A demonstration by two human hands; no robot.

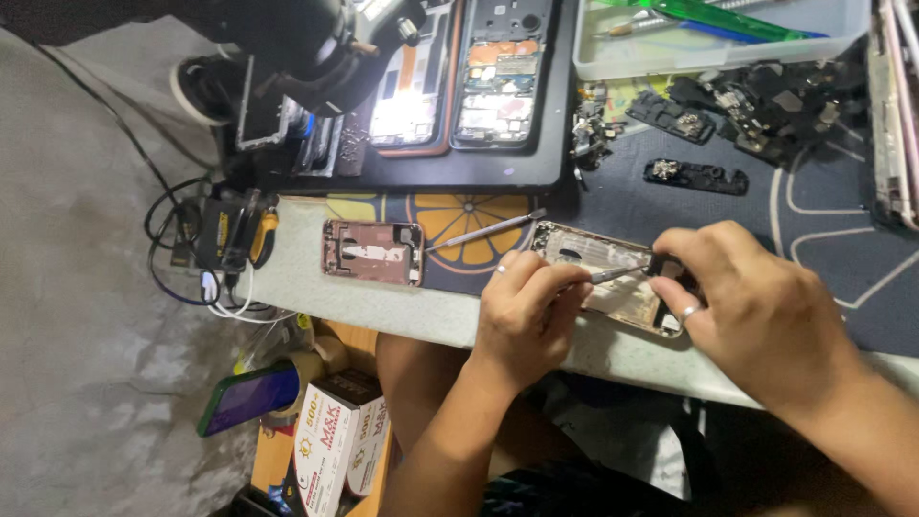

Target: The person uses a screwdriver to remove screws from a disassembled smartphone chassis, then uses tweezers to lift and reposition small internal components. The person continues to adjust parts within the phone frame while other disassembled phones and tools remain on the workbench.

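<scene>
Shiny metal tool (613,275) pinched tight in left hand (529,311), tip inside opened phone (613,278) near table's (383,304) front edge. Right hand (756,311) clamped on phone's end. Could slip and scratch tiny parts if pushed too hard.

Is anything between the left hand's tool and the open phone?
Nothing visible. The left hand holds a thin metal tool whose tip is already over the open phone. The right hand grips the phone's far end, beside the tip, not across it.
</scene>
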